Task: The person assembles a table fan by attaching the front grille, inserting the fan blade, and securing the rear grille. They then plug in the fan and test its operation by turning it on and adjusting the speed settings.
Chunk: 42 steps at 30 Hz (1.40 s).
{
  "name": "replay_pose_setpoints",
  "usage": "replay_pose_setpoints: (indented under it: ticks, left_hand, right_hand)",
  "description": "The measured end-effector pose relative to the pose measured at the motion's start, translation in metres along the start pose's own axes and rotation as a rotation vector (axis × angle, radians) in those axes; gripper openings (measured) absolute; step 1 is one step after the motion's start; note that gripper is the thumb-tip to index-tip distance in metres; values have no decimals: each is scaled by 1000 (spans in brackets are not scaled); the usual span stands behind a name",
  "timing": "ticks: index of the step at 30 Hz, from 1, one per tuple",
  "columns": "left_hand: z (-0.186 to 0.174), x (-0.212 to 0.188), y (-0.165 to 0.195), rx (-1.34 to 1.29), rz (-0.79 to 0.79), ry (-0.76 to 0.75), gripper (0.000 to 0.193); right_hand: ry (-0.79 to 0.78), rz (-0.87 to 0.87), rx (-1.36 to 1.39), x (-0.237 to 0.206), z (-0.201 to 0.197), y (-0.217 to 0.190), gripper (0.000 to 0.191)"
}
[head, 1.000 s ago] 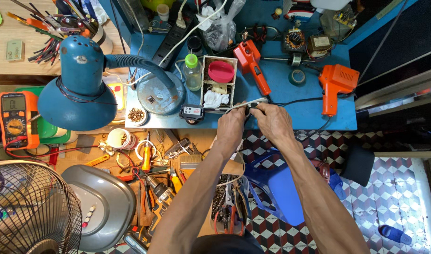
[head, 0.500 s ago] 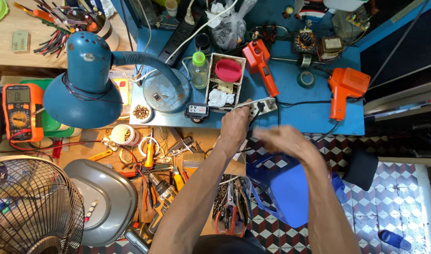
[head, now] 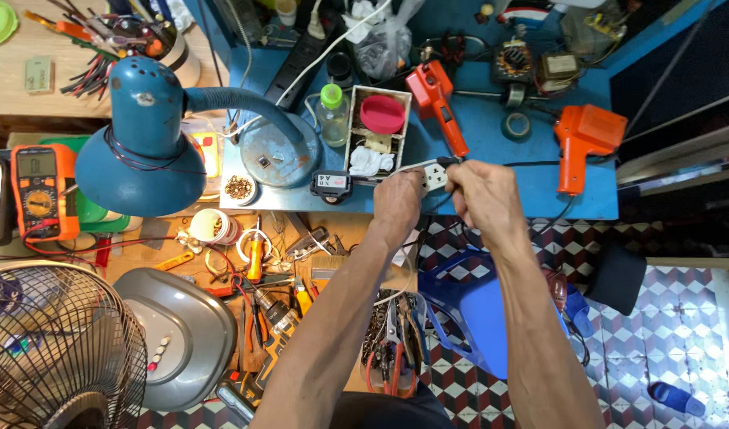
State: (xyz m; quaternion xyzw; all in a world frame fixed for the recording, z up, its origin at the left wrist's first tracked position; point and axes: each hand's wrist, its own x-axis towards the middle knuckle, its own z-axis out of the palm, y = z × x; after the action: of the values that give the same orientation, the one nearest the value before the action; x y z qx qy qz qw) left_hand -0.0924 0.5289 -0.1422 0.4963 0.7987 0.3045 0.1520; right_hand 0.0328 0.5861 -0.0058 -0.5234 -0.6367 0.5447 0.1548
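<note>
1. The big blue desk lamp leans over your bench on the left. Its light falls left of your hands, so look closely at your work.
2. The blue shelf runs across the top, and you work at its front edge. Keep the job over it, so small bits do not drop.
3. Your left hand and right hand are close together, one on each side of the part.
4. The small white socket block sits between them, gripped by both hands. Hold it still with the left hand and do the fine work with the right.
5. A thin black wire runs right from the block. Do not tug it.
</note>
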Motion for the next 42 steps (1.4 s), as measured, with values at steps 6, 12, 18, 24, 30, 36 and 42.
replay_pose_setpoints:
  ticks: [6, 12, 18, 24, 30, 36, 42]
  left_hand:
    - [4, -9, -4, -33, 37, 45, 14]
    - [23, -23, 1, 93, 59, 112, 49]
    - [-4, -131, 14, -383, 208, 491, 39]
    - [-70, -343, -89, 193, -188, 510, 18]
    - [-109, -421, -182, 101, -822, 543, 68]
    - [-132, -397, -233, -4, -1060, 315, 75]
    - [-139, -399, -252, 299, -815, 415, 94]
  right_hand:
    - [94, 139, 42, -66, -52, 75, 29]
    - [58, 293, -730, -108, -77, 215, 70]
    - [-240, 212, -664, -143, -17, 267, 69]
    - [-468, -149, -665, -172, 53, 225, 51]
    - [-737, -469, -758, -191, 108, 187, 50]
    - [-818, -434, -835, -186, 113, 217, 49]
    - [-800, -338, -963, -164, 114, 270, 56]
